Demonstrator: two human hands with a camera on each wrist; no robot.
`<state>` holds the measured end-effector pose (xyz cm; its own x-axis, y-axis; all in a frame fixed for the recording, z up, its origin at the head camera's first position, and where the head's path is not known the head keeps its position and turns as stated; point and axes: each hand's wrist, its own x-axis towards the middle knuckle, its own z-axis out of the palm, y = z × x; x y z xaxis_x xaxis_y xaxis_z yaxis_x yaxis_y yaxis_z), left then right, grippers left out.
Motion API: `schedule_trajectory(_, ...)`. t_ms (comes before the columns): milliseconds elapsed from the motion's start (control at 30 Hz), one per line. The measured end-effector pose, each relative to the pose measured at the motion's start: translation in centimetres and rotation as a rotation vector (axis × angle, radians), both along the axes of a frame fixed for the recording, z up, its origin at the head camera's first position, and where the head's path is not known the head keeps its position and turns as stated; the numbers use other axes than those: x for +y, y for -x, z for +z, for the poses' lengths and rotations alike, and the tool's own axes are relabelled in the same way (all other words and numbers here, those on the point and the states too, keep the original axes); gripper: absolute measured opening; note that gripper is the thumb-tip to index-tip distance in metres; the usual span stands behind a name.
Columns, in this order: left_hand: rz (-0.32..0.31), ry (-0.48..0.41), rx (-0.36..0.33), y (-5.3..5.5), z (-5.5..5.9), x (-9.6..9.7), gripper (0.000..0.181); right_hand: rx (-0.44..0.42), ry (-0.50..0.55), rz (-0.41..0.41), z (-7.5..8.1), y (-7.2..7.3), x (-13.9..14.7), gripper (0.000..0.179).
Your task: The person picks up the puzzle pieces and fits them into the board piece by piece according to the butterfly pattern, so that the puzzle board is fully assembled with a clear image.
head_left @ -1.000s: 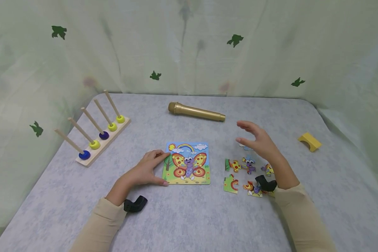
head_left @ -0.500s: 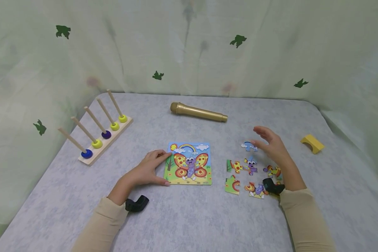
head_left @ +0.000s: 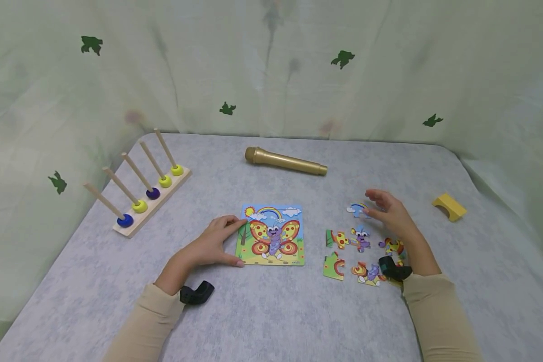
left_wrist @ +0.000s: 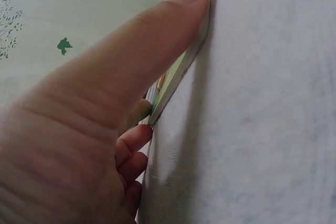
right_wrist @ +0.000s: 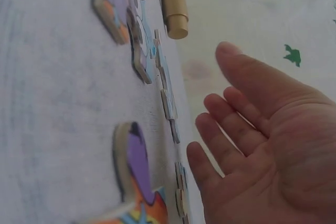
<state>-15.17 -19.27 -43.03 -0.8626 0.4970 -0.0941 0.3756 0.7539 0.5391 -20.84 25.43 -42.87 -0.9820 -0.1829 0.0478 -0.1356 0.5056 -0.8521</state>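
At the far left we see one wooden bead stand with five upright pegs. Each peg carries one bead, so five in all: three yellow, one blue and one dark purple-blue. To its right, nearer us, one beige sleeve and one black wrist camera lead to our left hand. Its thumb and index finger are spread apart, touching one square picture board at its left edge and near left corner. The board lies flat near the middle of the table, showing one butterfly, one sun, one rainbow and one tree. Beyond it lies one gold microphone.

Right of the board we count at least seven loose puzzle pieces: one rainbow piece farthest away, a row of three including a face piece, and a nearer row of three starting with a green piece on the left. The nearest right one is mostly hidden by our second wrist camera.

Our right hand has its thumb well apart from its four fingers and pinches nothing; whether the thumb touches the rainbow piece, we cannot tell. Farther right sits one yellow arch block.
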Motion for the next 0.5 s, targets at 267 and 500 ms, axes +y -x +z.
schedule_trajectory(267, 0.001, -0.003, -0.002, -0.08, 0.00, -0.04, 0.105, -0.024, -0.016, 0.037, -0.73, 0.02, 0.33, 0.059)
schedule_trajectory(500, -0.002, -0.017, -0.002, 0.00, -0.24, -0.21, 0.106, -0.059, -0.033, 0.033, -0.98, 0.03, 0.56, 0.063)
